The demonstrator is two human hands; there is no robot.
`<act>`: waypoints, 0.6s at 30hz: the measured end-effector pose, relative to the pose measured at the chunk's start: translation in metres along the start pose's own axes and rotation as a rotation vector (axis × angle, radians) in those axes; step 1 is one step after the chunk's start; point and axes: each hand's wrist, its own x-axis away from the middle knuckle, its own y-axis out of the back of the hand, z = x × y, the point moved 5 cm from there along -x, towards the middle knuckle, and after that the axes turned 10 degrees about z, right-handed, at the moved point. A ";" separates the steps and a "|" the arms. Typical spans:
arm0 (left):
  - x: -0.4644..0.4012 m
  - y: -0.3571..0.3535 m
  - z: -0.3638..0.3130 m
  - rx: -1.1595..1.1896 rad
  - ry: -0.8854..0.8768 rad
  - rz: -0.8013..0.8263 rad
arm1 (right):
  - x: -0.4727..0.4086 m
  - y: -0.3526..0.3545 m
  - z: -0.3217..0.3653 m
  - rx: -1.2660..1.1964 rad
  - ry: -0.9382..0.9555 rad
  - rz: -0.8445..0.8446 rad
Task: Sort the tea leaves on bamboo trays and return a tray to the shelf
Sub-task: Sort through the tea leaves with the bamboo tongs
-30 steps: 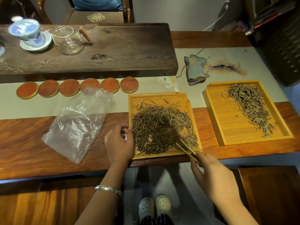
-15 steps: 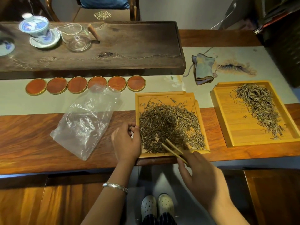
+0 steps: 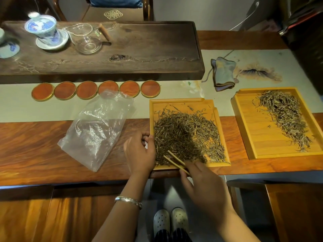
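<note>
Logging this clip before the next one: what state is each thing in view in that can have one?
Near tray: on table, heaped with tea leaves.
Far tray: on table, leaves strewn along its right side.
Bamboo tongs: pinched by right hand, tips in the leaves.
Left hand: holds near tray's left edge.
Plastic bag: lying crumpled.
Gaiwan: lidded.

Silver bangle (image 3: 128, 202) on left wrist, bare forearms, white perforated clogs (image 3: 170, 220), possibly striped trousers (image 3: 172, 236)
</note>
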 end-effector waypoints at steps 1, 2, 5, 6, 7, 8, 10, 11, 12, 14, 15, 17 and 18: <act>0.000 0.000 0.000 0.002 0.002 0.000 | 0.001 0.001 0.001 -0.016 0.009 0.006; 0.000 0.000 0.000 0.003 0.003 0.000 | 0.001 0.004 0.000 -0.050 0.018 0.004; 0.000 0.000 0.000 0.001 0.006 0.000 | -0.007 0.022 -0.009 -0.113 -0.008 -0.055; 0.000 0.000 0.001 -0.001 0.008 0.001 | -0.013 0.029 -0.013 -0.089 -0.021 -0.072; 0.000 0.000 0.001 -0.005 0.007 0.003 | -0.019 0.035 -0.018 -0.054 -0.031 -0.082; 0.001 -0.001 0.001 -0.009 0.005 0.005 | -0.026 0.039 -0.022 -0.018 -0.042 -0.083; 0.002 0.000 0.000 -0.013 -0.004 0.003 | -0.040 0.043 -0.029 0.045 -0.062 -0.079; 0.002 0.000 0.000 -0.013 -0.007 0.004 | -0.046 0.044 -0.031 0.074 -0.068 -0.080; 0.001 0.000 0.000 -0.013 -0.008 0.004 | -0.052 0.043 -0.031 0.095 -0.073 -0.075; 0.001 0.000 0.000 -0.022 -0.004 0.008 | -0.062 0.041 -0.030 0.111 -0.068 -0.064; 0.000 0.000 0.000 -0.030 -0.002 0.012 | -0.066 0.039 -0.029 0.118 -0.060 -0.064; 0.000 -0.001 0.000 -0.040 -0.001 0.018 | -0.071 0.037 -0.027 0.135 -0.057 -0.058; -0.001 -0.001 0.001 -0.044 -0.004 0.019 | -0.074 0.035 -0.027 0.142 -0.060 -0.053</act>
